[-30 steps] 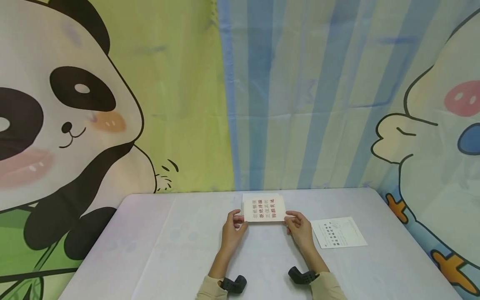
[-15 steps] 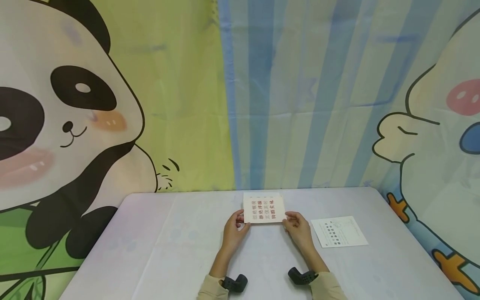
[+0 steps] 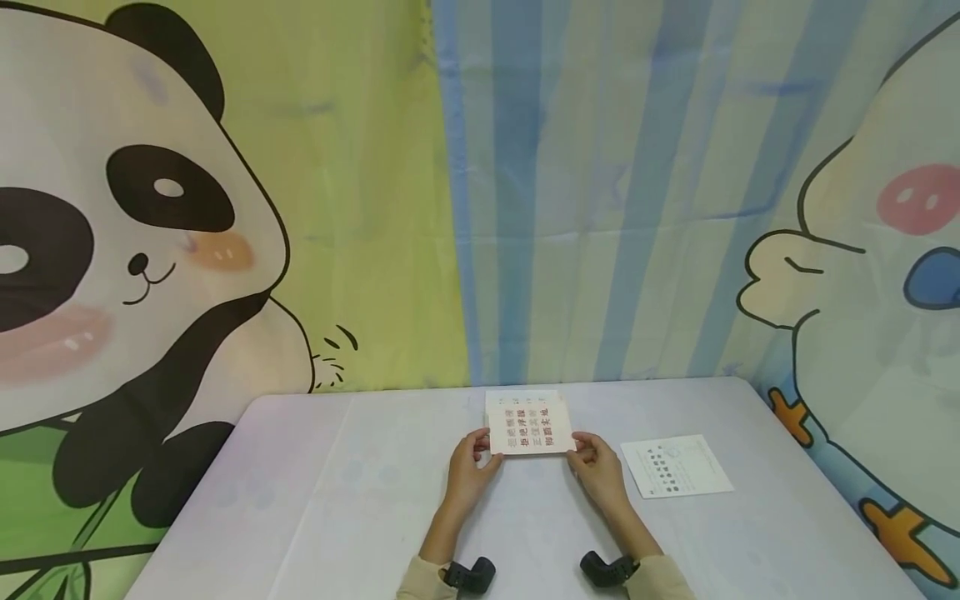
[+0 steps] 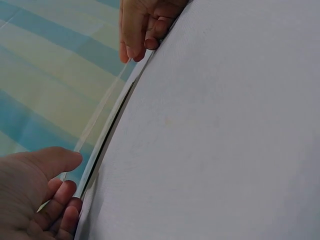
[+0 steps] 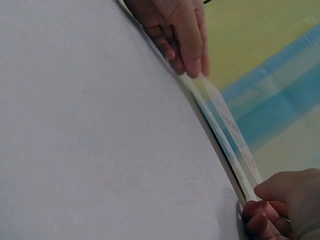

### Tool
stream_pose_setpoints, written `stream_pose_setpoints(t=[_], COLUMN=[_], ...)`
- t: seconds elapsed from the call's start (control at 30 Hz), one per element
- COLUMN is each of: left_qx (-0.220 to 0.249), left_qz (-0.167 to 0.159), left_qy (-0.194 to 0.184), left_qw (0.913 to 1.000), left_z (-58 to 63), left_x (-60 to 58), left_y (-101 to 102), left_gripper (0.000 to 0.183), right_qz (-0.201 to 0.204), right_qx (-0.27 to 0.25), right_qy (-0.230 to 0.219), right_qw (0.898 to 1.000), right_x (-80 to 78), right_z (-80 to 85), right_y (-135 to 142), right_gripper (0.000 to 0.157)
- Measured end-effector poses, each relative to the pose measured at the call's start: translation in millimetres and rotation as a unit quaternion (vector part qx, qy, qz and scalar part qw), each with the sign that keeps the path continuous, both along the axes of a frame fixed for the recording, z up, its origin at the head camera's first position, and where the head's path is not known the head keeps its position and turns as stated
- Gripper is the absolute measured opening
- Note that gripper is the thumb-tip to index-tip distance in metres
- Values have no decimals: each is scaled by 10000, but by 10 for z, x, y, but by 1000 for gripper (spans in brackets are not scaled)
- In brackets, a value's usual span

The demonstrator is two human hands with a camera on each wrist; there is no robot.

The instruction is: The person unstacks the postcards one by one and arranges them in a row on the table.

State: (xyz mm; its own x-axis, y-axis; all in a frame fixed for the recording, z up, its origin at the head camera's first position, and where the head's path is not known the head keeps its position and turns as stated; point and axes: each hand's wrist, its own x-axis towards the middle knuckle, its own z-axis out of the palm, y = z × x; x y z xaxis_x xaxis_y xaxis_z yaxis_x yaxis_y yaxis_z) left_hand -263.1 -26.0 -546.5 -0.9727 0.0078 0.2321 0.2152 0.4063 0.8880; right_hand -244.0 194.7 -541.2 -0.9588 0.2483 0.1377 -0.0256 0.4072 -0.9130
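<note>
The printed card (image 3: 529, 430) is held over the far part of the table (image 3: 375, 517), close to its far edge. Its long axis runs left to right, roughly parallel to that edge, and its printed face is turned up toward the head camera. Four lines of characters, alternately grey and red, run across its short side, from the table's near side toward its far side.

The left hand (image 3: 467, 477) pinches the card's left end, thumb at the near corner and fingers bent. The right hand (image 3: 598, 477) pinches the right end in a similar way. A pale sheet (image 3: 522, 397) shows beyond the card's far side, nearer the table's far edge; whether the two touch is hard to judge here. A loose card (image 3: 677, 467) lies flat on the table's right part, well apart from the right hand.

The head view alone shows the lettering and the loose card. Both wrist views catch the held card almost edge-on, as a narrow pale strip stretched between the hands, with the striped curtain (image 4: 50, 65) past the table's far edge. They also show the curled fingers below each thumb, which the head view partly hides.
</note>
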Motion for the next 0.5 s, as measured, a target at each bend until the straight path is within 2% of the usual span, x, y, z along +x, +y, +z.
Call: stream_pose_setpoints(t=[0.3, 0.5], left_qx=[-165, -273], left_qz=[-110, -234], left_qy=[9, -26], left_qw=[9998, 9994], left_z=[14, 37], left_x=[55, 97], left_y=[-28, -36], left_gripper=[46, 46], right_qz=[106, 154], right_qx=[235, 99], right_qy=[81, 116], right_qw=[9996, 9998], right_x=[90, 169], right_z=[-22, 3], right_y=[20, 44], right_gripper=[31, 30])
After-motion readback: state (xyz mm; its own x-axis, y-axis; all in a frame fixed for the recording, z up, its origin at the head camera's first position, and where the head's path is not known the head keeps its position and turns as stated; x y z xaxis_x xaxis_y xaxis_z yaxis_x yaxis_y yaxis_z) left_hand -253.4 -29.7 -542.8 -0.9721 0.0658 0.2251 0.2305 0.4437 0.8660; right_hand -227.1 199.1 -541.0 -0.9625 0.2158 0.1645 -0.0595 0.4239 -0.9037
